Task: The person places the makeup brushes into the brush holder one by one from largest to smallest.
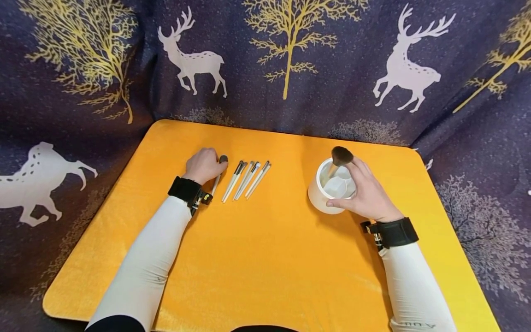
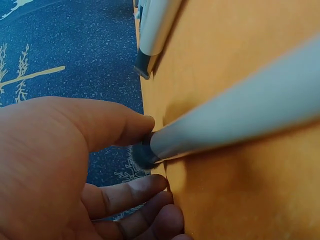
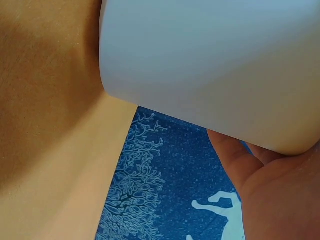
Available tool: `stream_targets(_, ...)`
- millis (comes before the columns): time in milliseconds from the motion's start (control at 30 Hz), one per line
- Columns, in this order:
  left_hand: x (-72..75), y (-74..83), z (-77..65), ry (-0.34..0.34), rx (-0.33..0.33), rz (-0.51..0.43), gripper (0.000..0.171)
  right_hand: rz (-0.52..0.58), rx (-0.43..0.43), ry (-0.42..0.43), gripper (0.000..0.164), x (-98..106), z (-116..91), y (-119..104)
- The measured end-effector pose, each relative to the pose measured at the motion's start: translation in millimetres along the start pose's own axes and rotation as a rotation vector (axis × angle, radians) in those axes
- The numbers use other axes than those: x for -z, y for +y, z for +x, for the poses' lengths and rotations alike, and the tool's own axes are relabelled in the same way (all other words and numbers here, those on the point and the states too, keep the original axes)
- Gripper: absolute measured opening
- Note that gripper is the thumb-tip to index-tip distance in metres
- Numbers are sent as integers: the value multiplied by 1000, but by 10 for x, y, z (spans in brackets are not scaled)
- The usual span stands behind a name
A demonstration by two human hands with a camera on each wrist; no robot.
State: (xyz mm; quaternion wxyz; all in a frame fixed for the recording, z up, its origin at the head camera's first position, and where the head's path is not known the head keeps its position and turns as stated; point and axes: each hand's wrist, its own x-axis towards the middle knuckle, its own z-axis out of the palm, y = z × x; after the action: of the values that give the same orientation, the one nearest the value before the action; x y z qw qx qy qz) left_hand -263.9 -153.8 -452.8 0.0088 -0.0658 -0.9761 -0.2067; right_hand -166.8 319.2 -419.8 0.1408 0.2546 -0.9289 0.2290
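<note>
My left hand (image 1: 204, 165) is at the left end of a row of makeup brushes. Its thumb and curled fingers lie on either side of a makeup brush (image 2: 215, 125), by the dark bristles and ferrule; the exact contact is partly hidden. In the head view that brush's dark head (image 1: 223, 158) shows beside the thumb. My right hand (image 1: 370, 193) grips a round white brush holder (image 1: 318, 197), thumb on its near side and fingers round the far right. Inside the divided holder stands a large fluffy brush (image 1: 341, 157), leaning right. The right wrist view shows the holder's smooth wall (image 3: 200, 65).
Several slim white-handled makeup brushes (image 1: 231, 184) lie roughly parallel, just right of the left hand. The yellow-orange tabletop (image 1: 265, 258) has rounded corners. Behind it hangs a dark curtain (image 1: 249, 106) with white deer and yellow trees.
</note>
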Motion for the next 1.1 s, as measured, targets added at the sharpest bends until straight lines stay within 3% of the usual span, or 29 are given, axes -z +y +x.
stream_targets(1100, 109, 85, -85, -157, 61, 36, 35, -7, -11, -2, 116, 0, 3, -1)
